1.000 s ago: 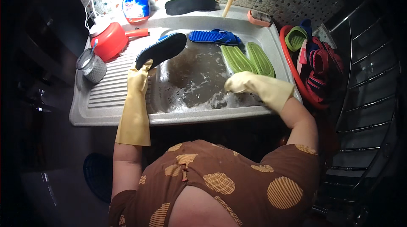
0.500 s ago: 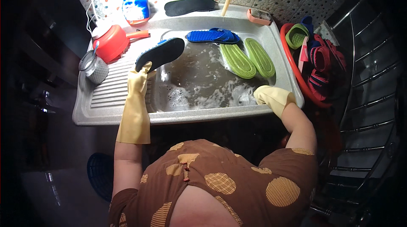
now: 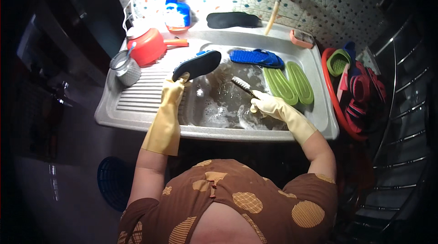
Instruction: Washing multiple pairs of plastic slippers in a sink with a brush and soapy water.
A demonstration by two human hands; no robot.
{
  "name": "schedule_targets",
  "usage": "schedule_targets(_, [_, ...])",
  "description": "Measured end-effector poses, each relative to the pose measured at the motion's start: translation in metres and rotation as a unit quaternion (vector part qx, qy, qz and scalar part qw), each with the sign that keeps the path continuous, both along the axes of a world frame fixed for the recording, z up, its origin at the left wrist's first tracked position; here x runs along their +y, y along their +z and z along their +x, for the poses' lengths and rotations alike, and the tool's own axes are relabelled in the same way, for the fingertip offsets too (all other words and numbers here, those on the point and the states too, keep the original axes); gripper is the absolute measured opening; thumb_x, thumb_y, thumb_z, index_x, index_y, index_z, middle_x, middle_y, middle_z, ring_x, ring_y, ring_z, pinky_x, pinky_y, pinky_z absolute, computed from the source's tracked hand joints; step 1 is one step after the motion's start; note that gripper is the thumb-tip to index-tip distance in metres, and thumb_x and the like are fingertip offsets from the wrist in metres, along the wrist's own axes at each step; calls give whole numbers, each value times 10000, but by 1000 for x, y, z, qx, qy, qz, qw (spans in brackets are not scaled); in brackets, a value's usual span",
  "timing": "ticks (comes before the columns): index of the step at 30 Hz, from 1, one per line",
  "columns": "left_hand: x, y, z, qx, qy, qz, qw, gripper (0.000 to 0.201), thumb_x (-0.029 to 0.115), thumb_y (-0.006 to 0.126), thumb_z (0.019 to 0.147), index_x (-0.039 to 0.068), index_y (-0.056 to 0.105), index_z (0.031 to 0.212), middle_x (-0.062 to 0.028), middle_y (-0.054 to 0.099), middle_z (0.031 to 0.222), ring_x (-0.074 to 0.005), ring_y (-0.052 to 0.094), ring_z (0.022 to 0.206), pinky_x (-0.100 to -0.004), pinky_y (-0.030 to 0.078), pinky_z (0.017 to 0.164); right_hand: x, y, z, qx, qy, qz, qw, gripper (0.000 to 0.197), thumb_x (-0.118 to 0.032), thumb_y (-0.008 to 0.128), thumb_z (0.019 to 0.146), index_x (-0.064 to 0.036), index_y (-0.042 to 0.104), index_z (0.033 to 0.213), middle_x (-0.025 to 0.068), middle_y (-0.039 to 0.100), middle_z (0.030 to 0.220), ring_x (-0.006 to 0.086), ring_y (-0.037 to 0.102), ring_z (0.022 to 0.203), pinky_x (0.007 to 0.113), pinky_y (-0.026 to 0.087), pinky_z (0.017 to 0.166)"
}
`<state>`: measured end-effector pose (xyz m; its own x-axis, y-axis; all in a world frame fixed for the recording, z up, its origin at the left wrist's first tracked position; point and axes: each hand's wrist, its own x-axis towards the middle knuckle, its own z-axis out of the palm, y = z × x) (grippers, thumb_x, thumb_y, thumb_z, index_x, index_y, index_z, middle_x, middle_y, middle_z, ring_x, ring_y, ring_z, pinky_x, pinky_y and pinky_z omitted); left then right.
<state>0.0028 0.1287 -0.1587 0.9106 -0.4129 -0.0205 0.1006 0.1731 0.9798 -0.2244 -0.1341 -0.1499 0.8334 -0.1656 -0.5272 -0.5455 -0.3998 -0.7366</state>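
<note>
Left of centre, the left hand [image 3: 175, 90] grips a slipper [image 3: 197, 65] by its near end, apparently keeping the sole exposed; mid-frame, the right hand [image 3: 269, 105] grips a brush [image 3: 243, 86], bristles clear.

Yellow rubber-gloved left hand [image 3: 177, 84] and paler rubber-gloved right hand [image 3: 268, 104], both curled closed, half-bare forearms [image 3: 149, 166] angled inward.

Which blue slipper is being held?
The slipper in the left hand, black sole facing up; the other blue slipper lies at the back of the sink, strap up, untouched.
</note>
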Motion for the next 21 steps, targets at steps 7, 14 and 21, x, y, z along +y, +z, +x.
schedule_targets(7, [2,15,-10,-41,-20,120,992,276,123,678,877,-30,632,1102,-110,687,933,-172,651,756,-287,526,667,11,-36,39,18,-13,-350,937,523,-446,344,976,-38,645,1103,120,710,981,356,626,1060,416,411,999])
schedule_targets(14, [0,13,-13,-71,-15,133,989,133,123,582,871,31,673,902,-22,601,696,-134,525,641,-315,423,601,4,-46,58,126,32,-421,898,384,-305,526,940,-62,561,1235,261,606,1185,399,633,1036,492,514,844])
schedule_targets(21, [8,-19,-1,-152,-44,4,987,231,61,477,912,9,633,1075,1,594,811,-95,524,735,-254,421,635,59,12,81,-189,-143,-253,938,529,-324,487,936,-271,376,1450,193,609,1220,380,627,1023,425,503,866])
